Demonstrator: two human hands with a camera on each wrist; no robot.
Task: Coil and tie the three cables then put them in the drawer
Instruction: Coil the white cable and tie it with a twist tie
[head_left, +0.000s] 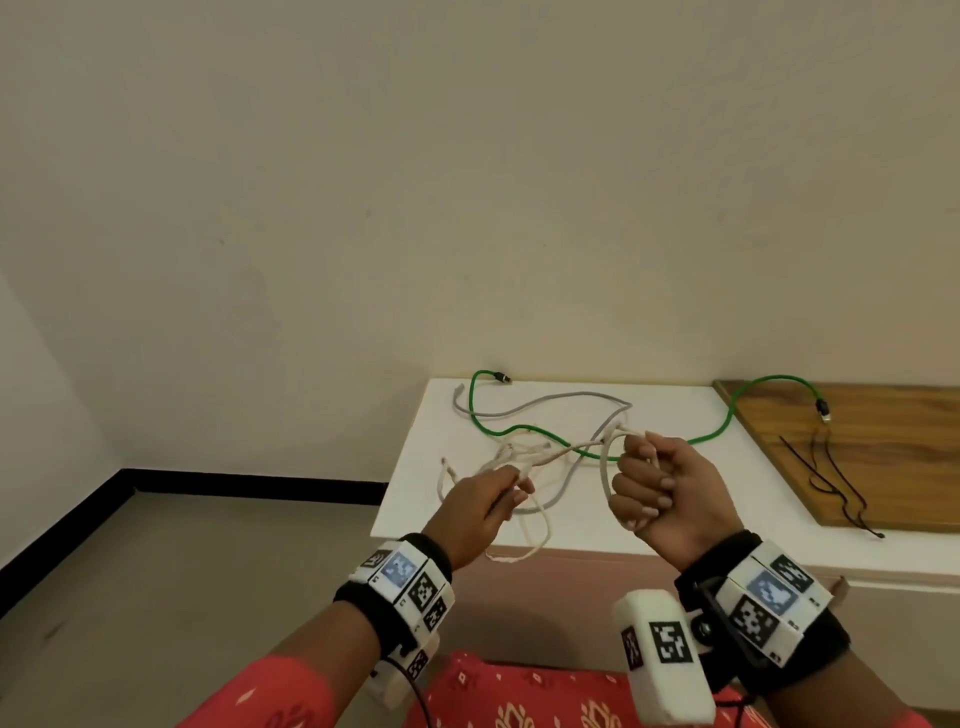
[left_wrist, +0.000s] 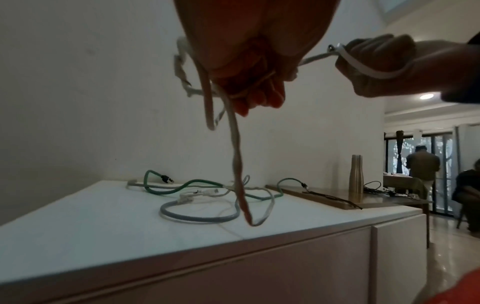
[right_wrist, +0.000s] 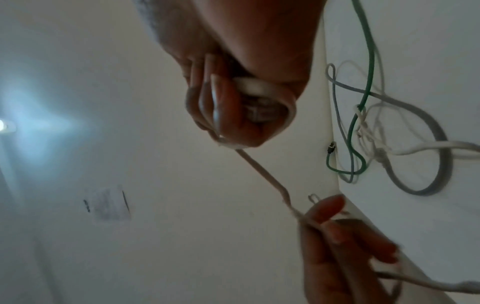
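Observation:
A cream white cable (head_left: 603, 467) is stretched between both hands above the white cabinet top (head_left: 670, 408). My right hand (head_left: 658, 488) is a fist gripping several loops of it, with a turn wrapped round the fingers (left_wrist: 374, 73). My left hand (head_left: 501, 496) pinches the same cable farther along, and the slack hangs down (left_wrist: 235, 144) past the cabinet's front edge. A green cable (head_left: 730, 410) and a grey cable (head_left: 545, 402) lie loose and tangled on the top behind the hands. In the right wrist view the right hand (right_wrist: 246, 115) holds the coil and the left hand (right_wrist: 337, 236) holds the strand below.
A wooden board (head_left: 893, 447) lies at the right of the cabinet with thin black ties (head_left: 831, 478) on it. A metal bottle (left_wrist: 355, 181) stands beyond it. Flat front panels (left_wrist: 285, 271) run below the top. People stand far off at the right (left_wrist: 422, 166).

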